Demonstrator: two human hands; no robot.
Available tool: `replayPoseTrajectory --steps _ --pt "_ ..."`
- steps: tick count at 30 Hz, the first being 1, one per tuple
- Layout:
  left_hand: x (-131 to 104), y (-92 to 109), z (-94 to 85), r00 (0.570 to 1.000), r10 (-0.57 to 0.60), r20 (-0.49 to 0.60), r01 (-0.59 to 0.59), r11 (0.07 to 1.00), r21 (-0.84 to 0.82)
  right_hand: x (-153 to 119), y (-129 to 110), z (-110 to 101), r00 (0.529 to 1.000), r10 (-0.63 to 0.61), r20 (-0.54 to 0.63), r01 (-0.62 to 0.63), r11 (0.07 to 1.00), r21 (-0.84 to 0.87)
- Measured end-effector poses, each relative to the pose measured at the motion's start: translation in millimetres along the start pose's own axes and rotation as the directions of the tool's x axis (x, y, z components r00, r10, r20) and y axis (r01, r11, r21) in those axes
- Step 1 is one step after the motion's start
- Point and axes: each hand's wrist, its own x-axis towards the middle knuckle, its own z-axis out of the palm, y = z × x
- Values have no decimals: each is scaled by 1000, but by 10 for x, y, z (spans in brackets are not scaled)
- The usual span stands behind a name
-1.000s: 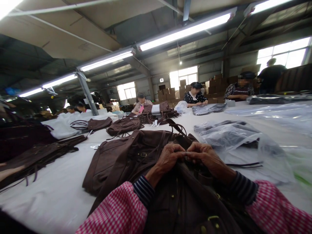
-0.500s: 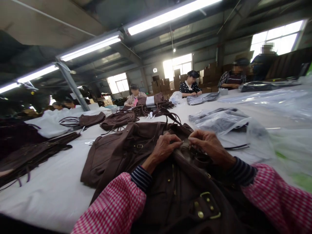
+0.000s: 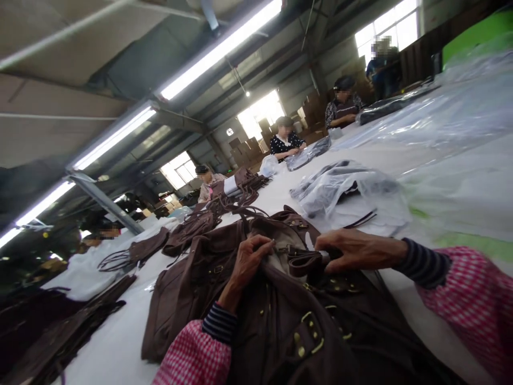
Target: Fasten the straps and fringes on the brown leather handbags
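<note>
A dark brown bag (image 3: 280,321) with brass buckles lies in front of me, its mouth open and pale lining showing. My left hand (image 3: 244,262) is closed, thumb and fingers pinching the bag at the edge of its opening. On the other side, my right hand (image 3: 352,250) grips a coiled brown strap (image 3: 302,262) at its right end, over the bag's mouth. A small white piece (image 3: 309,241) sticks up by the right fingertips; I cannot tell what it is. Another brown bag (image 3: 180,289) lies against this one on the left.
Clear plastic with dark contents (image 3: 340,187) lies beyond my right hand. More brown bags (image 3: 196,230) lie further along the white table (image 3: 104,331), with a dark pile (image 3: 72,331) at the left. Co-workers (image 3: 285,141) are at the far side. Plastic sheets (image 3: 452,128) cover the right.
The view has tilted and shifted. My hands have moved apart, the right one going rightward. The coiled strap now shows plainly in its fingers, and the bag's mouth looks wider.
</note>
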Motion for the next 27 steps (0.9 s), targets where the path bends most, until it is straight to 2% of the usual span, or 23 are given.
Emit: replayPoseTrajectory --steps 2,4,7,10,12,13,15,17,19,21,25,27 --pt "14 34 38 999 -13 -39 16 997 79 5 12 50 998 -16 -53 11 994 -110" --pt "6 119 84 991 -24 -128 50 978 204 20 19 85 994 -12 -113 -10 981 -193" --pt "-76 327 124 961 -7 -278 123 906 405 28 -4 86 975 -4 -223 -69 945 -320" --pt "-222 497 118 926 8 -378 188 857 479 9 -55 40 950 3 -313 -130 913 -386" --pt "-313 523 98 892 -89 -443 283 875 393 -8 -89 8 945 23 -327 -158 905 -394" --pt "-346 509 84 868 -193 -458 354 887 298 -15 -103 -4 945 32 -324 -166 903 -396" --pt "-380 456 41 800 -427 -421 500 863 75 -24 -122 -15 951 34 -308 -161 904 -396" --pt "-368 409 -25 754 -547 -363 570 820 -51 -26 -124 -5 960 21 -279 -135 908 -396" --pt "-317 413 -109 761 -527 -379 550 833 -55 -30 -112 26 969 5 -248 -108 908 -405" --pt "-237 489 -195 789 -441 -428 475 879 -31 -39 -98 69 972 -1 -234 -100 901 -422" --pt "-6 815 -304 866 -228 -445 260 965 12 -16 -161 97 969 14 -246 -143 845 -515" --pt "135 1011 -321 884 -204 -420 212 977 -28 82 -277 50 970 -2 -242 -144 799 -584"
